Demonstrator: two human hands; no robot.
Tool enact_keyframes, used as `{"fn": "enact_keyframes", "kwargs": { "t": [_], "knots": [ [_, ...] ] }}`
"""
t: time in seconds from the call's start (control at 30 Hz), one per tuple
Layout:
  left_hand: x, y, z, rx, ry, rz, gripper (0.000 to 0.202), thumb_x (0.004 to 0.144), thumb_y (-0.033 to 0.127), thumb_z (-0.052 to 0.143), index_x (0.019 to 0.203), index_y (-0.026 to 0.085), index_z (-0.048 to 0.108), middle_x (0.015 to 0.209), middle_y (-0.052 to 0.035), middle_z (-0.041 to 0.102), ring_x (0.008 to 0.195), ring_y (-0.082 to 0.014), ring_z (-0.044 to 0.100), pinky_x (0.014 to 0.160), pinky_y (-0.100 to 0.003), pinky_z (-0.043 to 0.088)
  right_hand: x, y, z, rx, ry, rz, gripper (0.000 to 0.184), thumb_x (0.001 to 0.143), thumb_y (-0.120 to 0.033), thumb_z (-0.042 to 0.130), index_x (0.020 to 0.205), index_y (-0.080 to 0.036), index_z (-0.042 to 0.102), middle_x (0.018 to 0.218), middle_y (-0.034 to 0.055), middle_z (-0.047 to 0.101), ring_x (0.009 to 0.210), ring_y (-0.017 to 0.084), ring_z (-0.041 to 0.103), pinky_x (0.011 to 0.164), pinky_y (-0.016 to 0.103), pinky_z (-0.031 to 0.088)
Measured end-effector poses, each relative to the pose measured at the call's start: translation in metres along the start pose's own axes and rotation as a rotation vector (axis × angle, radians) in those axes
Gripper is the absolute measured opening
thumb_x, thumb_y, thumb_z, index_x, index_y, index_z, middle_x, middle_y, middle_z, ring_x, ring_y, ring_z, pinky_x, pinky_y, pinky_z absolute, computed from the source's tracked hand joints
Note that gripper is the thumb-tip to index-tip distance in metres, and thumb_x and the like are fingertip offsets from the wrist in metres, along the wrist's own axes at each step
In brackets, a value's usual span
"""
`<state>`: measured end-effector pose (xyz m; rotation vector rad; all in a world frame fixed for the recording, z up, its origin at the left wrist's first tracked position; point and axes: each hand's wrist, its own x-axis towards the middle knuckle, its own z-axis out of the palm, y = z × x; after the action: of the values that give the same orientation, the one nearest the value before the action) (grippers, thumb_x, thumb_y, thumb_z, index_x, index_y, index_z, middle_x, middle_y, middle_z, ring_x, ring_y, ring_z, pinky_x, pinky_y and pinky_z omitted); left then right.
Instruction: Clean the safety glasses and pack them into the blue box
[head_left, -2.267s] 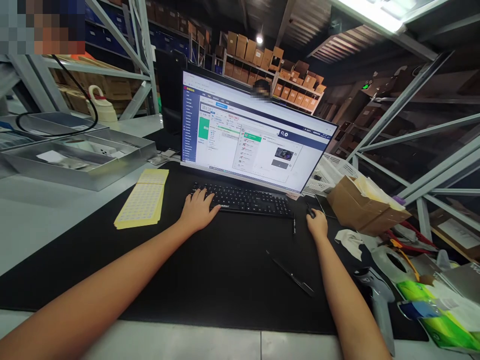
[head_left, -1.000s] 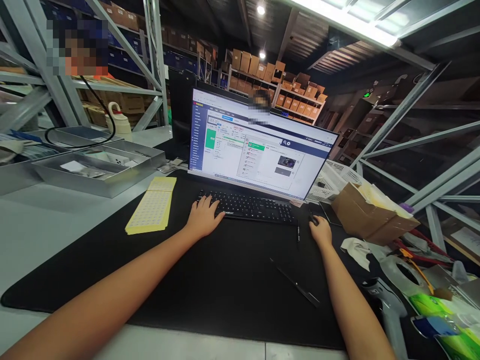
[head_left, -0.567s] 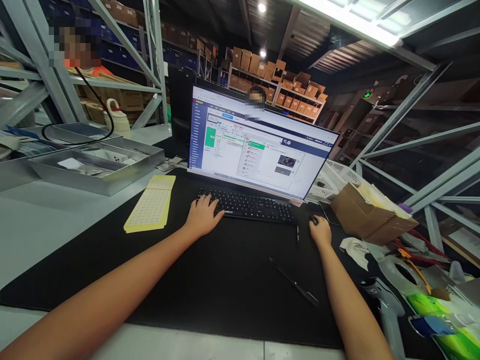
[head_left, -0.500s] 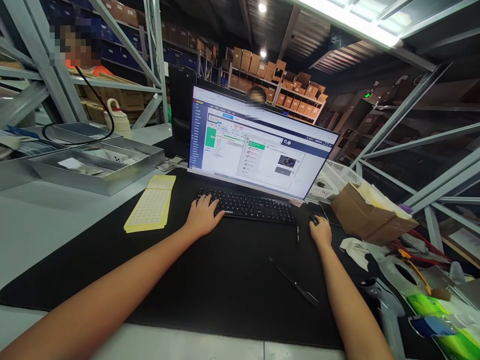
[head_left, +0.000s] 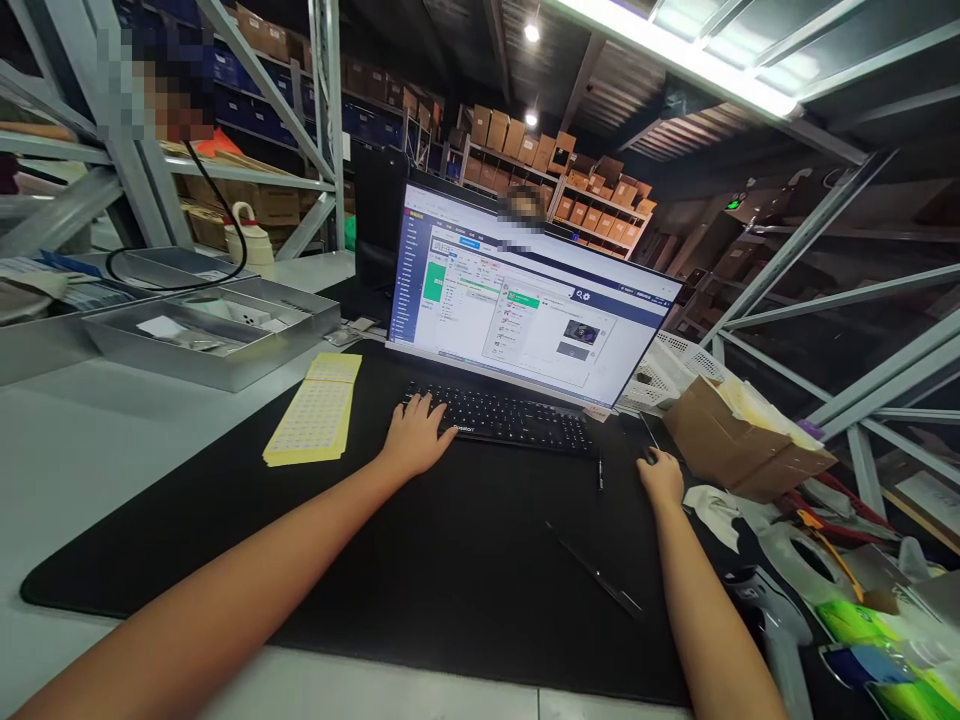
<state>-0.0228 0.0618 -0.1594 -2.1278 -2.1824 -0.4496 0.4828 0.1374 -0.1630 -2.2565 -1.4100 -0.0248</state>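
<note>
My left hand (head_left: pixel 415 440) splayed loosely over keyboard (head_left: pixel 517 420), gripping nothing, likely for key reach; right hand (head_left: pixel 664 478) curled around mouse (head_left: pixel 650 456), seemingly for steady steering.

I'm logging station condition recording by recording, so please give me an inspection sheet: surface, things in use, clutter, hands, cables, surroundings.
Surface: black desk mat on a grey table.
Things in use: black keyboard and mouse, below a lit monitor.
Clutter: yellow label sheets and metal tray left; pen and slim black pen-like tool on the mat; cardboard box, crumpled white tissue, tape roll and barcode scanner right.
Hands: left hand on the keyboard's left end; right hand over the mouse, covering most of it.
Cables: black cable looping at far left; ends unclear.
Surroundings: shelved cartons; one person beyond the monitor, another upper left.
</note>
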Motion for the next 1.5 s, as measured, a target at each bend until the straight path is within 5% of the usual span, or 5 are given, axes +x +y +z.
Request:
{"fn": "enact_keyframes", "kwargs": {
  "t": [1.5],
  "knots": [
    [0.0, -0.001, 0.002, -0.011, 0.003, 0.008, 0.063, 0.11, 0.047, 0.043, 0.163, 0.013, 0.052, 0.172, -0.0214, 0.037, 0.164, -0.0408, 0.027, 0.132, -0.062, 0.028, 0.005, 0.004, 0.012, 0.085, -0.001, -0.063, 0.058, 0.095, -0.032, 0.054, 0.148, -0.013, 0.07, 0.159, 0.0178, 0.056, 0.143, 0.035, 0.057, 0.121, 0.046, 0.045]
  ]
}}
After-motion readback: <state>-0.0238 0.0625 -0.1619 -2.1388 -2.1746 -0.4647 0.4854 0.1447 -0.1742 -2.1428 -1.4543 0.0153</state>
